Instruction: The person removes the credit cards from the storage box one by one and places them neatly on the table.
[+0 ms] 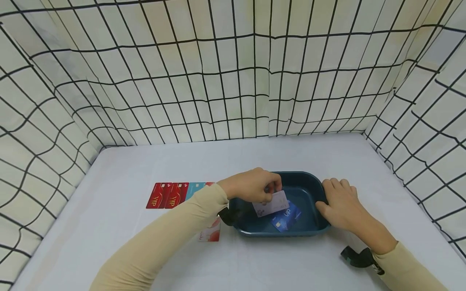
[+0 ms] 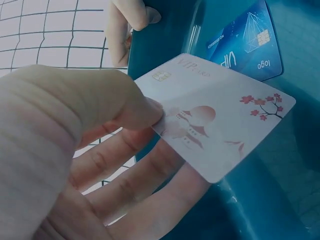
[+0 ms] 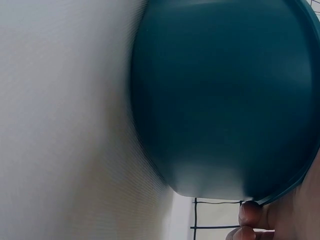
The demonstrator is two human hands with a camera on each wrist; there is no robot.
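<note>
My left hand [image 1: 256, 186] pinches a pale pink VIP card [image 2: 205, 115] between thumb and fingers. Cherry blossoms, a sun and pagoda roofs are printed on it, with a gold chip near one corner. The card is tilted over a dark teal plastic tray [image 1: 309, 186]. Inside the tray lies a blue VIP card [image 1: 286, 218], partly covered by the pink one in the head view. At the tray's right end, my right hand [image 1: 342, 206] holds the rim, thumb toward the inside and fingers along the far corner.
Left of the tray, two red VIP cards [image 1: 157, 196] and a light blue card [image 1: 194, 189] lie in a row, which continues behind the left sleeve. A white-and-red card [image 1: 210, 233] lies nearer, partly hidden. Black grid netting [image 1: 233, 81] surrounds the white table [image 1: 120, 169].
</note>
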